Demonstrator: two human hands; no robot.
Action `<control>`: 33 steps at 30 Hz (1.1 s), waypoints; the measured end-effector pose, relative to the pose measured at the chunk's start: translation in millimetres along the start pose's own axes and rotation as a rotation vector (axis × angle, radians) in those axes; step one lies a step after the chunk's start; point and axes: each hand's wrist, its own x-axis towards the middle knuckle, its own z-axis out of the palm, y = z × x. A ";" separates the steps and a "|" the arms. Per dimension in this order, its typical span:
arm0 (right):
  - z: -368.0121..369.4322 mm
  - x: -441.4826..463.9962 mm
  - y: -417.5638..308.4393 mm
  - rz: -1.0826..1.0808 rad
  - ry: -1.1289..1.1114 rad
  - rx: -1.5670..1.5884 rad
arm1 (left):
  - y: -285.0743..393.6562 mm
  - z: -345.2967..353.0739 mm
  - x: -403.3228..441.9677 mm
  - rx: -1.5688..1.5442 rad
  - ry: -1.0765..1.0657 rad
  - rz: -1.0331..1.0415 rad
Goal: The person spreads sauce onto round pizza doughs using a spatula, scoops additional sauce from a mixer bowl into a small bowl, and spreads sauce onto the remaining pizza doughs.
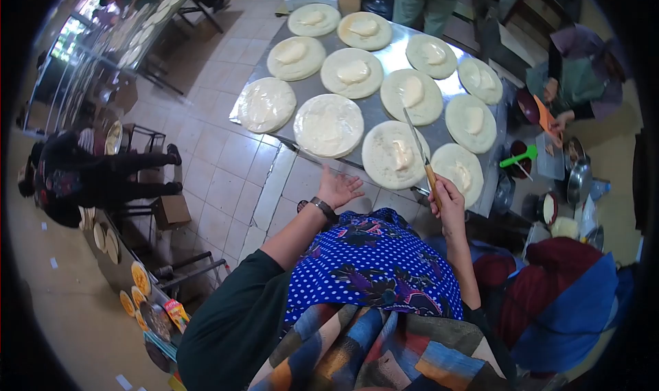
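My right hand [446, 202] is closed around the wooden handle of a long-bladed spreading knife [416, 136]. Its blade points away from me, over a round flat bread [379, 163] topped with a pale creamy dollop. The tip reaches the dollop on the bread [427, 103] behind; contact cannot be made out. My left hand [338, 187] is held palm up with fingers spread, holding nothing, just off the table's near edge. Closest to it is a bread [328, 125] with the pale spread smeared across its top. Another bread [266, 105] at the left corner looks coated too.
Several more breads with unspread dollops stand on the metal table [395, 40]. To the right, a person [583, 75] handles an orange item beside a clear container [549, 156] and a green utensil [518, 156]. Another person [89, 168] is on the left; someone stands behind the table.
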 end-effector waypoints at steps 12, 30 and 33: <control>-43.3 -51.4 10.9 -0.055 0.219 0.141 | -36.4 46.6 55.0 0.232 -0.092 -0.023; -47.0 -112.7 5.9 -0.115 0.249 0.135 | -22.0 86.6 56.9 0.170 -0.920 -0.119; -27.0 -84.5 -9.4 -0.130 0.159 0.054 | -1.4 88.4 21.5 0.184 -0.980 -0.004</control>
